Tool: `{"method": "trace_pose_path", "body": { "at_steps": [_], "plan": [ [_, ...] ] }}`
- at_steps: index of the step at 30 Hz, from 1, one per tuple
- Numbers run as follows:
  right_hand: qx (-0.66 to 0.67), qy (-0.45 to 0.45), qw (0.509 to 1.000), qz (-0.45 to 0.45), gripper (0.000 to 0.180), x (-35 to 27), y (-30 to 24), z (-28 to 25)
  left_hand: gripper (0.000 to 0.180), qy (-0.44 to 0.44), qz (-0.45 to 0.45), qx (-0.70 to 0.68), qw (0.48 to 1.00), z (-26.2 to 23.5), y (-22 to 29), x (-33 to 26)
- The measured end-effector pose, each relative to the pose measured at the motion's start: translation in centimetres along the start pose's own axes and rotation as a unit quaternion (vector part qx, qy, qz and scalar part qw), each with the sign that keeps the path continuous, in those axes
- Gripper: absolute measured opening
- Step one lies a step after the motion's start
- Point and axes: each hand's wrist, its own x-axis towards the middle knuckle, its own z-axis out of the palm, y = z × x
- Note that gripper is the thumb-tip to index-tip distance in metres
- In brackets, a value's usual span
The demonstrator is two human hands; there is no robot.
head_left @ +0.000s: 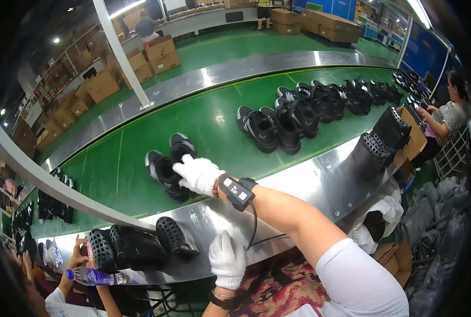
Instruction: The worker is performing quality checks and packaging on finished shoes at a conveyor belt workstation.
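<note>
A pair of black sneakers point(164, 171) with grey toes lies on the green conveyor belt, toes pointing away from me. My right hand point(197, 175), in a white knit glove, reaches across to their heel ends. Its bent fingers are closed about the collar of the right-hand shoe; the exact grip is partly hidden. Lower down, my left hand point(227, 260), gloved too, is at the near metal edge. Its fingers stretch forward and nothing is in them. Left of it, black perforated shoe forms point(176, 239) stand on the metal ledge point(206, 224).
Rows of black sneakers point(288, 124) cover the belt's right side. More perforated forms point(375, 145) stand at right beside a carton point(412, 134). A white post point(61, 185) crosses at left. Co-workers sit on both sides; a bottle point(95, 276) is near the left one.
</note>
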Motion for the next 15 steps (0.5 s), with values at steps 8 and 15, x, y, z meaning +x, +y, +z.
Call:
{"method": "trace_pose_path", "body": {
  "at_steps": [8,15],
  "plan": [
    [-0.123,0.09,0.955,0.254,0.057,-10.9,13.5,-11.5,0.046,0.011,0.004,-0.028,1.0,-0.4,-1.0,-1.0],
    [-0.079,0.021,0.969,0.235,0.067,-9.0,17.0,-9.6,0.037,0.009,-0.003,-0.031,0.999,-0.5,-0.3,-0.3]
  ]
}}
